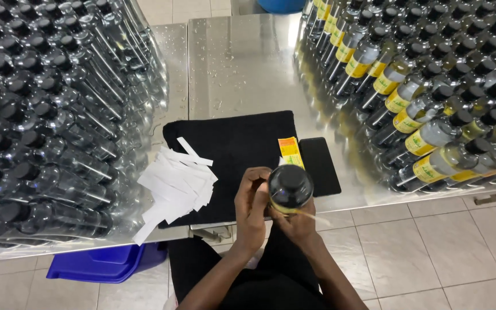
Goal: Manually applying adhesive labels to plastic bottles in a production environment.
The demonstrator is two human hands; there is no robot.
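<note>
Nearest to you, your left hand (252, 202) and your right hand (297, 221) are both closed around a clear bottle (290, 189) with a black cap, held upright over your lap, just off the near edge of the steel surface (242, 63). Your left fingers curl against the bottle's side, and your right hand grips it from below, where a thin pale strip (316, 217) sticks out to the right.

Just beyond the bottle, a black cloth (231, 149) lies on the surface. A yellow and orange label strip (290, 151) rests at its right edge, beside a flat black rectangle (319, 165). A heap of white paper strips (174, 186) spreads over the cloth's left corner.

Under the surface to the left sits a blue bin (104, 263). Stacked on the left are unlabelled clear bottles (47, 115); on the right lie bottles with yellow labels (420, 115). Water droplets dot the far part of the surface.
</note>
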